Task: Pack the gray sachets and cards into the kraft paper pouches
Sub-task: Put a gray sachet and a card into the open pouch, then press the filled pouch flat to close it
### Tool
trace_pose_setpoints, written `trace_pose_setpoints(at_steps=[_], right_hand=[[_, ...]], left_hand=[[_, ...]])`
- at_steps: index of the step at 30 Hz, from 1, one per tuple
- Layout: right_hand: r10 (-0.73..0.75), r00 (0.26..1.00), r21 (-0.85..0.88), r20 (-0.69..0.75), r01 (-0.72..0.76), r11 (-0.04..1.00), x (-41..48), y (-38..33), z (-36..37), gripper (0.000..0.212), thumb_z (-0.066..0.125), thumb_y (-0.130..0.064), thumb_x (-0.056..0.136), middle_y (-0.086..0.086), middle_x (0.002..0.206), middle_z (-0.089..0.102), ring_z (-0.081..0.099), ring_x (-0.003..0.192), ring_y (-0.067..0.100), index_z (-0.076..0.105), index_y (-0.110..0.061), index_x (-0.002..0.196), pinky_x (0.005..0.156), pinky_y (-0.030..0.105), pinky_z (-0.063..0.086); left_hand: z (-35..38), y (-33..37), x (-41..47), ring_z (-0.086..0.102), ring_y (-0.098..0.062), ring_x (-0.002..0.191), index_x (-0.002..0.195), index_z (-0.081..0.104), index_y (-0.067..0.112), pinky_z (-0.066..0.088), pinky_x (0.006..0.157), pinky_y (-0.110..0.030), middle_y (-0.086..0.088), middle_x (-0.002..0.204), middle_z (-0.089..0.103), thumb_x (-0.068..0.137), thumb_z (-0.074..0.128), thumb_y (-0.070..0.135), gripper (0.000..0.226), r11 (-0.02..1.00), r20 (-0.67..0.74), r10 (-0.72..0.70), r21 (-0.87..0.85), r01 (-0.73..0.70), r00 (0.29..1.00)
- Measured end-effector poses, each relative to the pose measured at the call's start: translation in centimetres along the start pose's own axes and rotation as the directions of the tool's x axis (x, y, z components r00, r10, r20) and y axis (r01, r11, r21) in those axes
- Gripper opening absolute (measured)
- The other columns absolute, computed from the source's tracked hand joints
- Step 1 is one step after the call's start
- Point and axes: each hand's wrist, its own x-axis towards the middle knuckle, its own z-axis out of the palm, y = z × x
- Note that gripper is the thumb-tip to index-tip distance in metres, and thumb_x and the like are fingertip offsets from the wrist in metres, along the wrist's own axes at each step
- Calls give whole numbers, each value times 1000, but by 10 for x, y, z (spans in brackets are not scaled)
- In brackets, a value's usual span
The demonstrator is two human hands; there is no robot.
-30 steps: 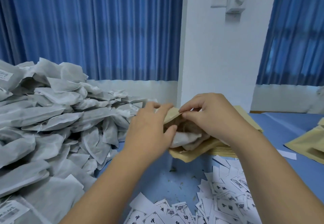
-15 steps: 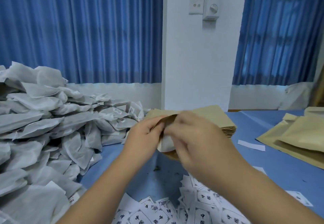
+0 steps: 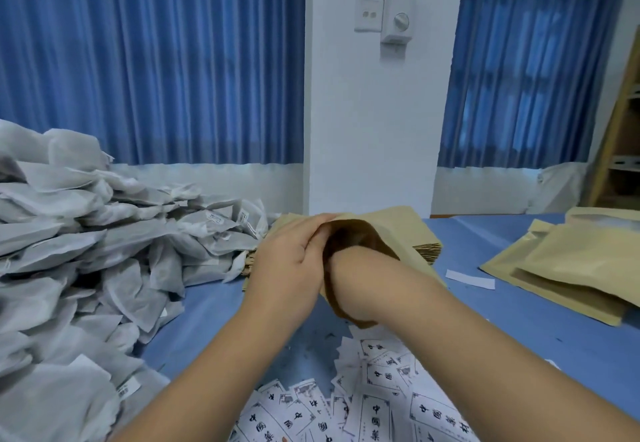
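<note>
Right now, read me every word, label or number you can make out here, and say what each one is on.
"中国": black print on the white cards; the characters after it are too blurred to be sure of.
Labels on the gray sachets: too small to read.
Kraft paper pouch in the left hand: no print shows.
Wall switch: no legible marking.

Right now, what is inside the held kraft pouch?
The right hand is sunk wrist-deep in the kraft pouch, whose rim the left hand pinches open. Only dark inner wall shows; any contents are covered by that hand and the paper.
</note>
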Motion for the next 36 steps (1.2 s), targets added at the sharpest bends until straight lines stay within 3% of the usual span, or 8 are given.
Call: trace_pose_setpoints(at_steps=[3,6,11,19,22,28,31,36], right_hand=[[3,972,76,-235,15,997,7,9,3,39,52,-17,93,15,125,54,52,114,33,50,-6,130,93,39,42],[-34,917,141,-398,97,985,3,7,5,23,45,-12,96,13,112,61,59,99,30,59,-9,115,75,33,45],[-156,798,190,-582,320,928,-20,8,9,35,46,2,84,1,110,55,54,99,22,63,-15,109,81,37,48],[-234,541,106,-808,523,845,-65,7,76,30,54,8,73,11,100,61,59,86,28,69,-2,97,67,38,50],[-203,581,160,-788,512,844,-69,14,97,27,58,8,73,6,93,61,58,82,24,71,-6,93,64,35,49],[-264,866,459,-424,457,762,-72,34,111,34,51,-12,87,-18,98,52,49,86,-3,70,-33,103,72,20,42],[-366,885,499,-288,465,731,-74,33,115,43,50,-9,86,-24,113,49,46,97,-7,67,-38,113,76,8,36],[-438,869,491,-230,492,718,-76,34,114,44,56,-15,87,-31,123,42,31,105,-21,62,-44,118,75,-3,24]], left_hand=[[0,6,1,58,0,99,106,72,32,40,88,-11,27,98,67,98,51,11,31,999,-35,-14,-37,13,999],[-4,2,5,58,0,99,111,72,23,41,88,-9,14,103,69,98,49,10,29,998,-93,-49,-40,45,994],[-11,-13,5,58,-3,99,111,71,23,42,85,-11,10,103,69,101,44,13,30,992,-93,-123,-24,121,988],[-12,-23,4,44,-7,65,70,54,16,34,60,-16,4,66,51,100,44,11,32,981,-182,-179,46,190,967],[-11,-23,2,45,-16,69,78,58,4,35,64,-28,-3,71,55,100,43,12,28,975,-171,-207,46,218,963],[-17,-22,5,37,-14,61,69,47,6,35,58,-34,-3,59,41,98,43,19,33,938,-192,-342,-16,346,920],[-17,-17,7,47,-21,67,87,55,-6,53,73,-51,-16,70,49,90,46,27,34,917,-74,-393,-99,385,917],[-16,-12,4,52,-23,71,92,61,-3,50,80,-64,-14,75,55,89,48,29,35,891,69,-422,-154,428,904]])
